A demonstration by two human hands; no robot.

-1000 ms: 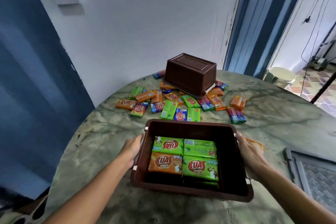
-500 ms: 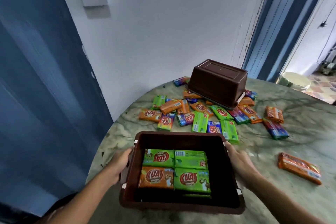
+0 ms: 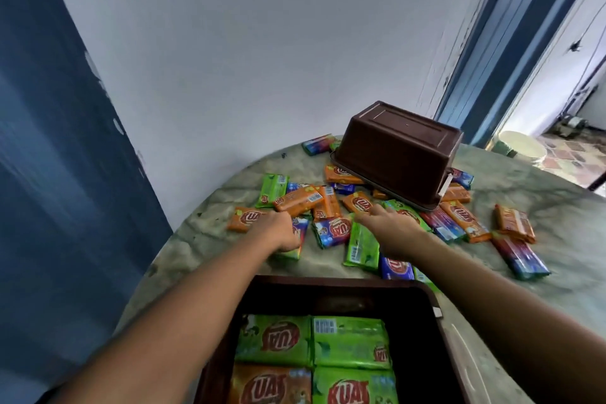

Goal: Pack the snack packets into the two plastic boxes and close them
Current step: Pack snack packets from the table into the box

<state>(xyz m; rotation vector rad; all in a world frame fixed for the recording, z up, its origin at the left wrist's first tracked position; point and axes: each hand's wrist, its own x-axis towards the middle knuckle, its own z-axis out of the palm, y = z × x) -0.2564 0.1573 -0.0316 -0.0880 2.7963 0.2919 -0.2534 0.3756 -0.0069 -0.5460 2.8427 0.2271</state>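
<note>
marble table (image 3: 557, 272) edge near box (image 3: 436, 354) (open)

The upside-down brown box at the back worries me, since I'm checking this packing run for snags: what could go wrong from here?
1. The upside-down box rests tilted on loose packets; pulling those out could make it slip.
2. Both hands reach into the pile together, the left hand and the right hand, so packets may get nudged toward the table edge nearby.
3. The open box sits under the forearms; a withdrawing arm could bump it.
</note>
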